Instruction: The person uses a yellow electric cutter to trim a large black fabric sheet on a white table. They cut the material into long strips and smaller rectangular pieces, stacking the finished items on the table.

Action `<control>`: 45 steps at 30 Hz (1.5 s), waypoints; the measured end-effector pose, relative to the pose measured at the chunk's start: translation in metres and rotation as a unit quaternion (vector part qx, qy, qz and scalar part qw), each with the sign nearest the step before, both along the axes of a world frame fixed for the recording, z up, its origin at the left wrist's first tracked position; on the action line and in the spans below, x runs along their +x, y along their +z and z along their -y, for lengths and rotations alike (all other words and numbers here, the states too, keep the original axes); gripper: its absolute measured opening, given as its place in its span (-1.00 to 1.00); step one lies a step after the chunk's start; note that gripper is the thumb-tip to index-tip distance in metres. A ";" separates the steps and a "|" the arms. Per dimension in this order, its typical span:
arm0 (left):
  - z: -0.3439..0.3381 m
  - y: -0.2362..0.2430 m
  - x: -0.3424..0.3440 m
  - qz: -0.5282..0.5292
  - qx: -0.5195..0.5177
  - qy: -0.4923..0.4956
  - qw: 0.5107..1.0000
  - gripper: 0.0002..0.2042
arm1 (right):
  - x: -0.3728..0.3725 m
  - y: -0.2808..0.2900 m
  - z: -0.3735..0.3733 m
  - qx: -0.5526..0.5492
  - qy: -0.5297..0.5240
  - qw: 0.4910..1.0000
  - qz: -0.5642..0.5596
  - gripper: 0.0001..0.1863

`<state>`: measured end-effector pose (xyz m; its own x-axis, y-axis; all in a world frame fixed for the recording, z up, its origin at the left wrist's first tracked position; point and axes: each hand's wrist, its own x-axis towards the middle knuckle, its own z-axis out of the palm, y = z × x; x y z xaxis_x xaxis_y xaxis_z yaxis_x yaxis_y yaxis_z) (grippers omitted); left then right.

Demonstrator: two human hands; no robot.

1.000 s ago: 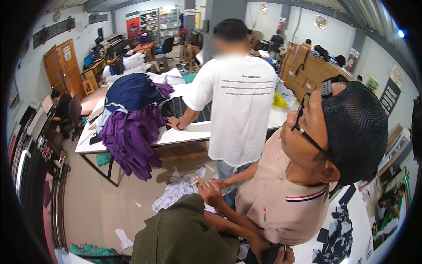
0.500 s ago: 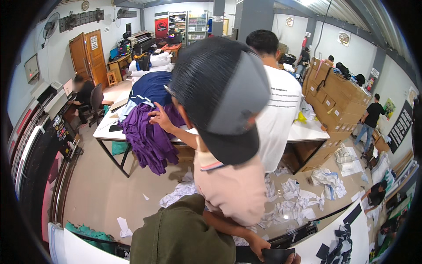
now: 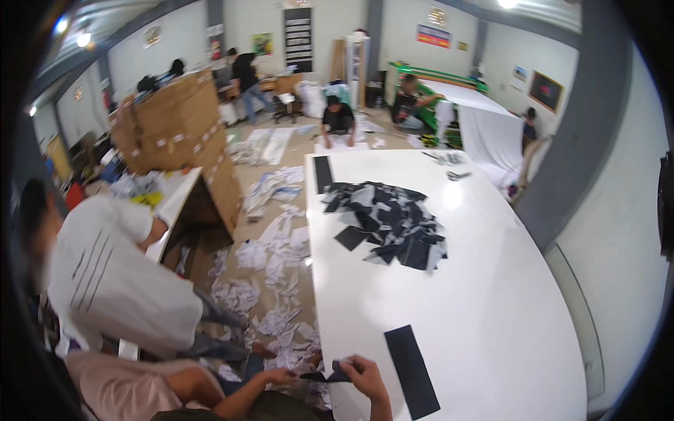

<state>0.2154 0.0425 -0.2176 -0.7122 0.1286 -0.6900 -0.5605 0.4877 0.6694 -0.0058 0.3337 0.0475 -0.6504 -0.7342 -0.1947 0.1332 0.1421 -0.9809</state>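
Low in the view, a small black piece of sheet material (image 3: 339, 373), fabric or paper, spans between my two hands, partly folded. My right hand (image 3: 368, 379) pinches it between thumb and fingers at the near edge of the white table. Over on the left, my left hand (image 3: 282, 377) has its fingertips closed at the piece's narrow end. Beside my right hand lies a long black rectangular strip (image 3: 412, 372). Farther up the table is a loose heap of black pieces with pale grey undersides (image 3: 393, 224), and another black strip (image 3: 323, 174) sits at the far left corner.
The white table (image 3: 491, 295) reaches away from me; scissors (image 3: 458, 175) lie toward its far end. White scraps (image 3: 274, 252) litter the floor to the left. Close on my left are co-workers in pink (image 3: 112, 382) and white (image 3: 126, 274) shirts. Stacked cardboard boxes (image 3: 175, 126) stand behind.
My view has swung right, from the co-workers and purple cloth to the white table. Both hands now appear left of the long strip, still with a black piece.
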 end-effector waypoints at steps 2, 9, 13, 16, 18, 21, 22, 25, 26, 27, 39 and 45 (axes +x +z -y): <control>-0.024 -0.054 0.015 0.068 -0.065 -0.050 0.994 -0.05 | 0.008 -0.037 -0.035 0.024 -0.037 0.998 0.048 -0.74; -0.064 -0.076 0.013 0.089 -0.028 -0.183 0.979 -0.01 | 0.049 -0.022 -0.074 0.146 -0.116 0.975 0.117 -0.72; -0.034 0.066 -0.091 0.222 -0.057 -0.319 0.920 -0.15 | 0.041 -0.002 -0.087 0.124 -0.107 0.987 0.002 -0.72; -0.011 0.201 -0.180 0.160 0.071 -0.315 0.933 -0.26 | 0.026 0.026 -0.077 0.056 -0.065 0.990 -0.113 -0.76; -0.037 0.263 -0.227 -0.005 0.155 -0.223 0.962 -0.30 | 0.014 0.033 -0.063 0.024 -0.051 0.983 -0.172 -0.77; -0.098 0.284 -0.284 -0.062 0.353 -0.126 0.925 -0.39 | -0.004 0.077 -0.050 -0.041 -0.096 0.963 -0.250 -0.79; -0.108 0.288 -0.294 -0.046 0.424 -0.096 0.900 -0.38 | -0.010 0.093 -0.046 -0.058 -0.101 0.956 -0.270 -0.79; -0.136 0.269 -0.308 0.018 0.466 -0.149 0.872 -0.39 | 0.002 0.098 -0.046 -0.080 -0.309 0.901 -0.294 -0.79; -0.137 0.267 -0.309 0.029 0.458 -0.182 0.869 -0.39 | 0.012 0.113 -0.052 -0.063 -0.357 0.888 -0.284 -0.80; -0.138 0.260 -0.313 0.038 0.453 -0.216 0.864 -0.39 | 0.020 0.117 -0.055 -0.047 -0.416 0.861 -0.290 -0.78; -0.161 0.197 -0.364 0.076 0.357 -0.620 0.695 -0.34 | 0.100 0.125 -0.071 0.140 -0.764 0.554 -0.299 -0.80; -0.123 0.170 -0.386 0.106 0.240 -0.644 0.718 -0.62 | 0.139 0.074 -0.074 0.195 -0.860 0.449 -0.146 -0.76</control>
